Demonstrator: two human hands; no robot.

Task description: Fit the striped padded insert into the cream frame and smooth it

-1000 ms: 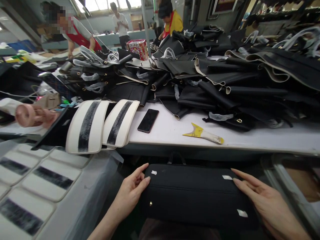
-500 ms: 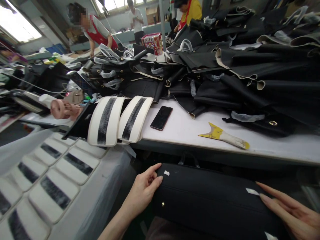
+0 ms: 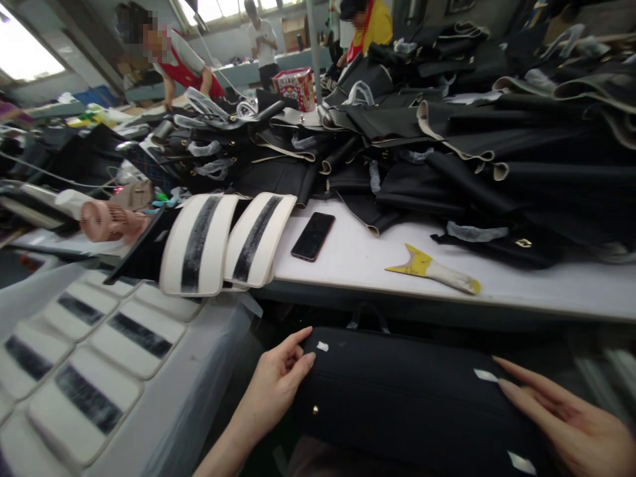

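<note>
A black bag panel (image 3: 412,397) with small white stickers lies across my lap below the table edge. My left hand (image 3: 278,384) presses its fingers against the panel's left end, fingers stretched and slightly curled. My right hand (image 3: 561,424) lies flat on the panel's right end, fingers straight, touching a white sticker (image 3: 484,375). Neither hand wraps round anything.
The white table (image 3: 358,255) carries a black phone (image 3: 313,236), a yellow-tipped scraper (image 3: 432,270), two cream pieces with black stripes (image 3: 226,242) and a big heap of black bag parts (image 3: 447,146). More striped pieces (image 3: 99,344) lie at the left. Other people (image 3: 179,59) work at the back.
The view has swung slightly left and back; my hands stay on the two ends of the black panel, the right one now lower and further right in the picture.
</note>
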